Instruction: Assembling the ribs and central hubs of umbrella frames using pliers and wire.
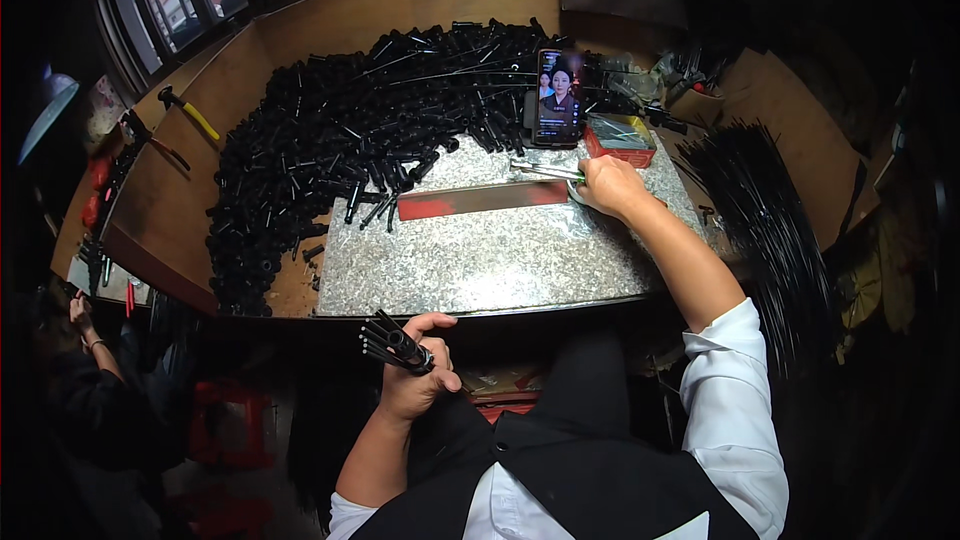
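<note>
My left hand (415, 380) is raised in front of the table's near edge. It grips a black tubular part with several thin rods (395, 345) sticking out toward the upper left; the forefinger and thumb stand apart from it. Across the stone slab, my right hand (610, 186) is closed around a slim metal tool with a green handle (545, 171), whose jaws point left. Its exact kind is too small to tell. Just beyond that hand sits a red open box (622, 140) of thin metal pieces. A red and grey metal bar (480, 201) lies left of the hand.
A large heap of black tubular parts (330, 130) covers the table's left and back. A phone (559, 100) stands upright behind the slab (480, 265). Long black rods (760, 210) hang over the right side. A yellow-handled hammer (190, 113) rests on the left wall. Another person's hand (80, 312) shows far left.
</note>
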### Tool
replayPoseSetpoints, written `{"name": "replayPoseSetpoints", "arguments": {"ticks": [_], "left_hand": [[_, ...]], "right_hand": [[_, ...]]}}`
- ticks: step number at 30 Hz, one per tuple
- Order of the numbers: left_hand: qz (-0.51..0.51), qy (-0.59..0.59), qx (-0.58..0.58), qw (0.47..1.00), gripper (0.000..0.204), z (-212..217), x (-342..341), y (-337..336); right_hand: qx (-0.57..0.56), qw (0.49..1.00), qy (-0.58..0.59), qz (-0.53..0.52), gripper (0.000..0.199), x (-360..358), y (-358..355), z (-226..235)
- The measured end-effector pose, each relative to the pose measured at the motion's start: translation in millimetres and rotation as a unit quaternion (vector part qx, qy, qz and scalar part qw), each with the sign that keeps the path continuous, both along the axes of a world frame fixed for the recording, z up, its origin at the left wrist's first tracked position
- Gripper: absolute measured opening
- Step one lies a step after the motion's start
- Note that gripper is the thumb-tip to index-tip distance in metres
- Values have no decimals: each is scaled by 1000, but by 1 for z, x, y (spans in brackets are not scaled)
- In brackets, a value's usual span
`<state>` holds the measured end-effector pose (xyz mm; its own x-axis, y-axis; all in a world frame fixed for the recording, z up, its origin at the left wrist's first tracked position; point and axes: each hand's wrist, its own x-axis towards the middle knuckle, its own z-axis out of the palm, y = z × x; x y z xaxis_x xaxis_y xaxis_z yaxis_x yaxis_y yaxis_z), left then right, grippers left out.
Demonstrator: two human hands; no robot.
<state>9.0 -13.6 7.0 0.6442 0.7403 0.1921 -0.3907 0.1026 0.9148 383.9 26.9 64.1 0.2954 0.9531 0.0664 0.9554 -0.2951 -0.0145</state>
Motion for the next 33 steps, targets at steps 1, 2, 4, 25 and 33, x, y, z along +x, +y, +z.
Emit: {"name": "replayPoseSetpoints", "arguments": {"ticks": [1, 2, 4, 25, 33], "left_hand": [[-2, -1, -4, 1000, 70, 0, 0, 0], [-5, -3, -7, 1000, 71, 0, -1, 0], [-4, -6, -7, 1000, 70, 0, 1, -1], [-9, 20, 10, 1000, 83, 4, 14, -9], [44, 6, 30, 999, 89, 14, 20, -10]], "right_hand": [[9, 1000, 15, -6, 25, -2, -2, 3], [17, 999, 31, -11, 26, -3, -3, 4], [23, 999, 27, -7, 26, -3, -5, 4], [185, 797, 551, 163, 13, -135, -66, -3], [68, 556, 802, 207, 12, -185, -87, -18]]}}
